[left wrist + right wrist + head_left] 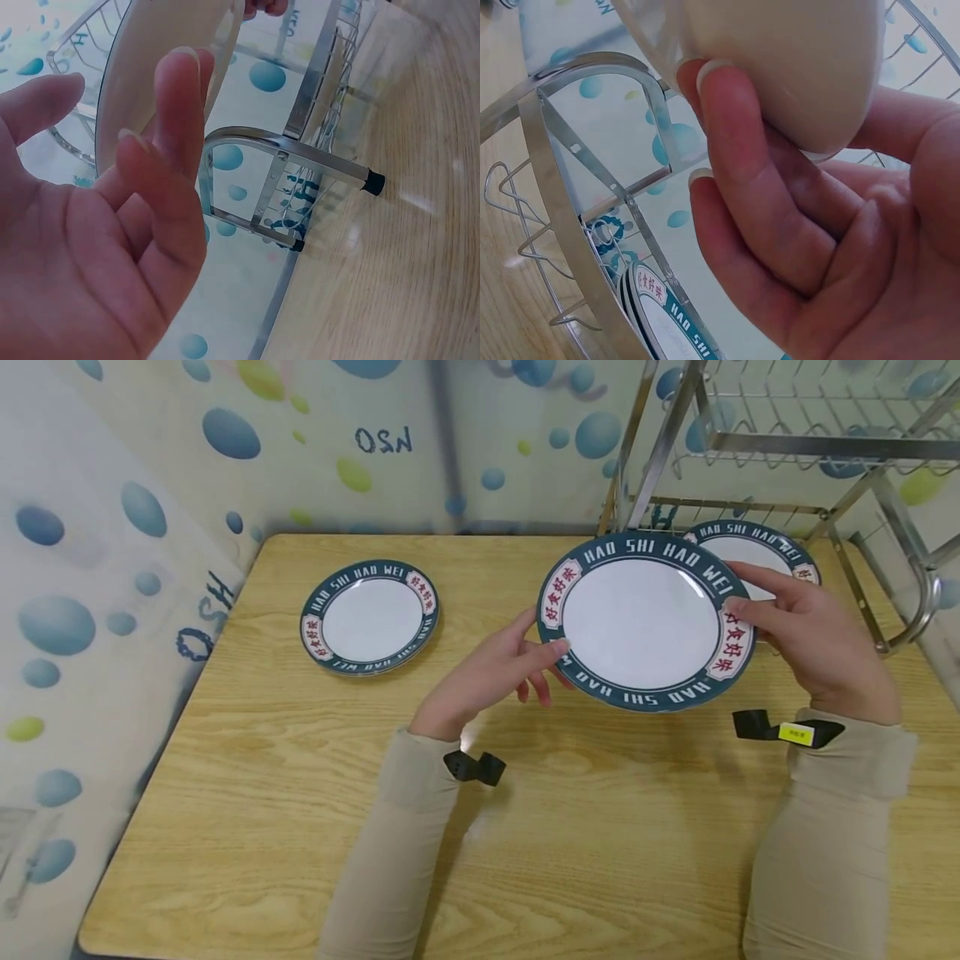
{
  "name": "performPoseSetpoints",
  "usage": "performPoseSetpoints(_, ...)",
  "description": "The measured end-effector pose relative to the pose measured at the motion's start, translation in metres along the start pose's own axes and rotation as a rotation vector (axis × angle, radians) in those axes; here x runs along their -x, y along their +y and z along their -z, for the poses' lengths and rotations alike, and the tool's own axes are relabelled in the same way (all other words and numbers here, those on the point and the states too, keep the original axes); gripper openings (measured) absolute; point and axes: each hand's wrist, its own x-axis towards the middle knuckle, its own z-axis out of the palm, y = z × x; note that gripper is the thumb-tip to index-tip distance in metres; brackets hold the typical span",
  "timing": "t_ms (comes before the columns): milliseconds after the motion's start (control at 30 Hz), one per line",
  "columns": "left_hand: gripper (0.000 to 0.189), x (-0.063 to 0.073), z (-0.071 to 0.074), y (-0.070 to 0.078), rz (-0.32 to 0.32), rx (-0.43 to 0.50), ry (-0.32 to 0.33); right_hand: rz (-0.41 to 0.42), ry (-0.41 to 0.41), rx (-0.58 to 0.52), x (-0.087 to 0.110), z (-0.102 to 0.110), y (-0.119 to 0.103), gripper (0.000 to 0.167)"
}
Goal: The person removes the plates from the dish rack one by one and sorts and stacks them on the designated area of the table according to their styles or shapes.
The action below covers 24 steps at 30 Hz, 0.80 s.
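Observation:
A round white plate [641, 622] with a dark green lettered rim is held up above the table, its face tilted toward the head camera. My right hand [817, 627] grips its right edge, thumb on the front; the right wrist view shows fingers [735, 127] against its pale underside. At the lower left edge, my left hand [498, 672] holds the rim between thumb and fingers, the other fingers loosely bent below. A matching plate [371, 620] lies face up on the table at left. Partly hidden behind the held plate, another matching plate [742, 547] leans in the rack.
A metal dish rack [810, 447] with wire tiers stands at the back right of the wooden table [300, 827]. Several plates [649, 300] stand on edge in its lower part. A wall with blue and green dots [480, 435] borders the table's back and left.

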Motion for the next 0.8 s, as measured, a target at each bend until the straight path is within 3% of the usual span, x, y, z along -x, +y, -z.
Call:
performPoseSetpoints(367,0.059,0.0005,0.0006,-0.0001,0.031,0.063,0.080,0.005,-0.073,0.021,0.0002,-0.0026,-0.0008,0.054)
performPoseSetpoints(533,0.063,-0.0007,-0.0002,-0.0014,0.011,0.108,0.120,-0.012,-0.077,0.051,0.0000,-0.0045,-0.0014,0.054)
performPoseSetpoints(800,0.061,-0.0012,-0.0017,-0.0002,0.031,0.112,0.184,-0.016,-0.047,0.073,-0.0003,-0.0079,-0.0031,0.052)
